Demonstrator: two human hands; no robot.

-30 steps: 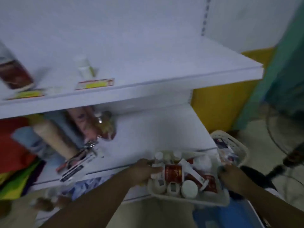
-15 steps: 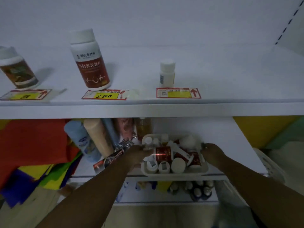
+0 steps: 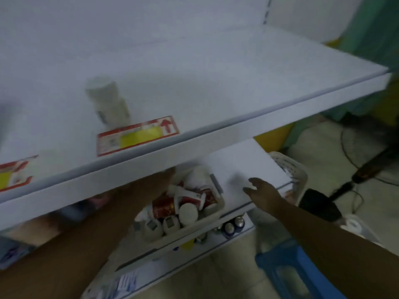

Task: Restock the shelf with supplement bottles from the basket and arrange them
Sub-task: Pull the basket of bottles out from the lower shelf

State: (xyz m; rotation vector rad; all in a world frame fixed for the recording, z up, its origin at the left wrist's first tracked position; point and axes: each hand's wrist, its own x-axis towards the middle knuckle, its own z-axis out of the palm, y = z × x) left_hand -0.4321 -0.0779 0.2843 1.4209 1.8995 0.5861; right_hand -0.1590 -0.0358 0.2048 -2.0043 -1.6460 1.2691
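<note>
A white basket full of supplement bottles rests on the lower shelf. A red-labelled bottle and several white-capped ones lie in it. On the upper shelf stands one small white bottle, blurred, behind a red and yellow price tag. My left hand reaches to the basket's far left side, and the upper shelf's front edge hides its fingers. My right hand hovers just right of the basket with fingers spread, holding nothing.
A white perforated basket stands beside the shelf's right end. A blue stool is below my right forearm. A black object and a floor fan sit on the floor at the right. Small bottles line the bottom shelf.
My right hand has let go of the basket's right edge and drawn away to the right, now open. The view has swung rightward and tilted, so the two left bottles are out of sight.
</note>
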